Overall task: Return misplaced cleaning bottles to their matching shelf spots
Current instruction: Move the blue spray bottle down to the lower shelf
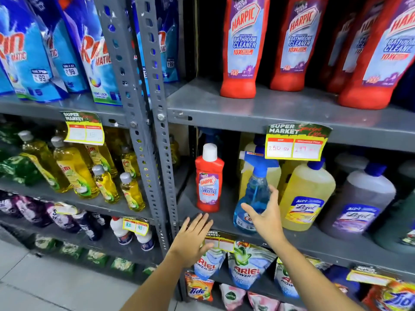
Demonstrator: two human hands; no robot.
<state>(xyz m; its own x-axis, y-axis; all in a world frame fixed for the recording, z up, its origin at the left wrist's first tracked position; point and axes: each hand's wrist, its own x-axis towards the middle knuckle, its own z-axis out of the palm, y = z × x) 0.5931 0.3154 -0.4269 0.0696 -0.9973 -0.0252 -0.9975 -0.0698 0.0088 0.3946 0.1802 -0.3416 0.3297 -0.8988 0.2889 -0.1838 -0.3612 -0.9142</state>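
A small red Harpic bottle point(209, 178) with a white cap stands on the middle shelf point(314, 243), apart from the large red Harpic bottles point(241, 48) on the shelf above. My left hand point(193, 240) is open just below and in front of it, not touching. A blue spray bottle point(254, 191) stands to its right. My right hand point(267, 218) is spread open against the spray bottle's lower body, fingers apart, not closed around it.
Yellow Lizol jugs point(307, 196) and a purple one point(359, 203) crowd the right of the middle shelf. A grey slotted upright point(155, 131) divides the bays. Yellow dish-soap bottles point(74, 171) fill the left bay; detergent pouches point(247, 263) sit below.
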